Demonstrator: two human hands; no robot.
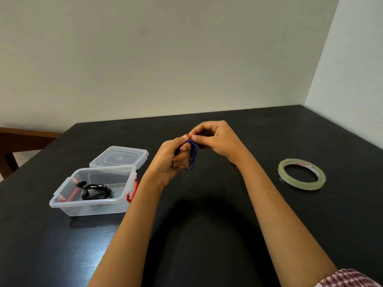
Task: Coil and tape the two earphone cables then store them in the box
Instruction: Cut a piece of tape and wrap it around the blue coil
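Observation:
A blue earphone cable [193, 155] is wound in loops around the fingers of my left hand [173, 156], which grips it above the middle of the table. My right hand [215, 139] meets it from the right and pinches the top of the coil with thumb and fingertips. A clear plastic box [68, 200] with red latches stands open at the left. A coiled black earphone cable [96, 192] lies inside it. The box's clear lid [120, 157] is folded back behind it. A roll of clear tape [301, 174] lies flat on the table at the right.
The table [207, 224] is black and meets pale walls at the back and right. A brown wooden piece of furniture [18, 139] shows past the table's left edge. A patterned sleeve [348, 279] is at the bottom right corner.

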